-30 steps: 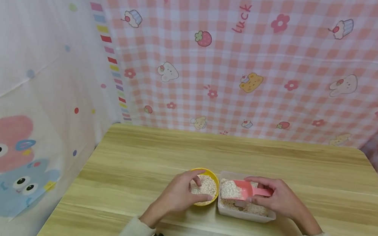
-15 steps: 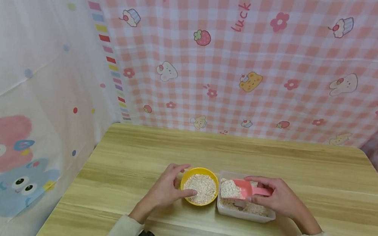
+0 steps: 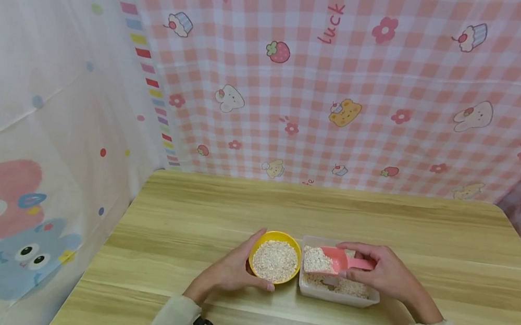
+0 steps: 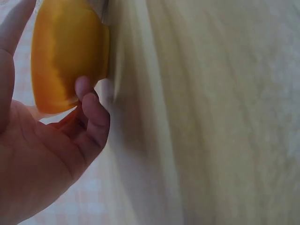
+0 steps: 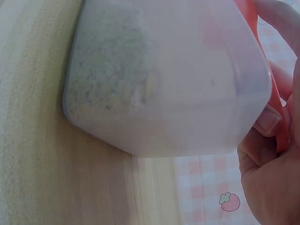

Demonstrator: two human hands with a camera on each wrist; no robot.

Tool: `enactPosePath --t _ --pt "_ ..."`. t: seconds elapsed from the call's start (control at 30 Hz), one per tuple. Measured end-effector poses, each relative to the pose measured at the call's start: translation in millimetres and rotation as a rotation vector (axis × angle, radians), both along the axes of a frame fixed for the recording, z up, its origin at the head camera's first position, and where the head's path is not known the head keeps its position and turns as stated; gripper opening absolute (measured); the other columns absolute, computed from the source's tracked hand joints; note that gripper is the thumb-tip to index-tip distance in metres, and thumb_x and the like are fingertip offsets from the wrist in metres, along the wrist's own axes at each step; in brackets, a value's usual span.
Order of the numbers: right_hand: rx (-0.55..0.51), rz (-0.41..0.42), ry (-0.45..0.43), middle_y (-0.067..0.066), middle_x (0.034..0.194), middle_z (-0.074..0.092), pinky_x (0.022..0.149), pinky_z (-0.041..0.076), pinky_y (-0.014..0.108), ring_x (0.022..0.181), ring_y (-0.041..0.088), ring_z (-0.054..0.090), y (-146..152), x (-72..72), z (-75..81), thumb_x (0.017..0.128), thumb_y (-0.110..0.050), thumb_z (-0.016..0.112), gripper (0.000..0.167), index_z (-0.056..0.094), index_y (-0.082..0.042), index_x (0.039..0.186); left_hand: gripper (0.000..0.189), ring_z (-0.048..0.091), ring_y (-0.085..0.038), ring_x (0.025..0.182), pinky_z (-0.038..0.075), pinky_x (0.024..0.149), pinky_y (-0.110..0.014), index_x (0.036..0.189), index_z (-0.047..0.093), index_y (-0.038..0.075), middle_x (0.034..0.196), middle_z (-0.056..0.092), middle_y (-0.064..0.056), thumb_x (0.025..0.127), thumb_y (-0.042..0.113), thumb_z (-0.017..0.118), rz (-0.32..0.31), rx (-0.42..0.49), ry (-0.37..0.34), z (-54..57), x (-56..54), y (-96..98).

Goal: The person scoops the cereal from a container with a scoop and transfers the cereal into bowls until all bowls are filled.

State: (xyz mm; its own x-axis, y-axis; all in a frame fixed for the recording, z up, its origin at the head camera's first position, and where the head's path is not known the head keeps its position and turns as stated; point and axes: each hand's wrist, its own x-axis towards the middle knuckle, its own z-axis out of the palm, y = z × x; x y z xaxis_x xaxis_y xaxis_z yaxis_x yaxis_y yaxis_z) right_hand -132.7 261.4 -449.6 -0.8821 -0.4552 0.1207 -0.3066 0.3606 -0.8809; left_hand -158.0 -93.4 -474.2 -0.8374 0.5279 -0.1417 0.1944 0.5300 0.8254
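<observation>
A yellow bowl (image 3: 298, 249) full of pale, oat-like flakes (image 3: 274, 260) stands on the table. My left hand (image 3: 232, 272) holds its left side, thumb along the front and index finger at the back. In the left wrist view, the other fingers curl against the bowl's outer wall (image 4: 70, 51) near its foot. To the right, a translucent plastic container (image 3: 339, 297) has the same flakes in it. My right hand (image 3: 388, 274) grips the handle of a pink scoop (image 3: 339, 261), heaped with flakes (image 3: 317, 261), over this container.
The light wood-grain table (image 3: 219, 200) ends at the back against a pink checked cloth (image 3: 306, 83). A white cartoon-print cloth (image 3: 79, 140) hangs along the left. Bowl and container stand side by side, very close together.
My left hand has moved from over the flakes in the bowl to the bowl's left side and now holds it there. The right hand and scoop have stayed over the container.
</observation>
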Motion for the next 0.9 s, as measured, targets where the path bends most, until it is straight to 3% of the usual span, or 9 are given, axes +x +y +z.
enactPosePath --t 0.37,0.67,0.9 --pt "0.003 0.002 -0.024 0.003 0.081 0.065 0.049 0.046 0.024 0.060 0.003 0.051 -0.9 0.2 1.7 0.086 -0.014 0.077 0.047 0.062 -0.002 0.130 0.121 0.034 -0.030 0.142 0.026 0.115 -0.056 0.160 0.010 0.026 0.159 0.031 -0.007 0.070 0.041 0.090 0.009 0.034 -0.039 -8.6 -4.9 4.2" --pt "-0.008 -0.034 -0.022 -0.006 0.067 0.057 0.046 0.041 0.023 0.055 0.000 0.044 0.4 1.5 -0.7 0.085 -0.016 0.079 0.046 0.065 -0.005 0.127 0.117 0.044 -0.030 0.132 0.030 0.112 -0.058 0.158 0.013 0.030 0.150 0.043 -0.009 0.070 0.038 0.091 0.021 0.052 -0.097 -7.4 -5.9 5.4" --pt "-0.013 -0.025 -0.015 -0.004 0.072 0.061 0.046 0.042 0.023 0.057 0.001 0.046 -0.6 1.2 -0.1 0.086 -0.013 0.077 0.045 0.063 -0.003 0.128 0.117 0.044 -0.030 0.132 0.030 0.112 -0.058 0.157 0.014 0.033 0.150 0.043 -0.011 0.069 0.036 0.092 0.033 0.060 -0.110 -6.0 -4.8 4.1"
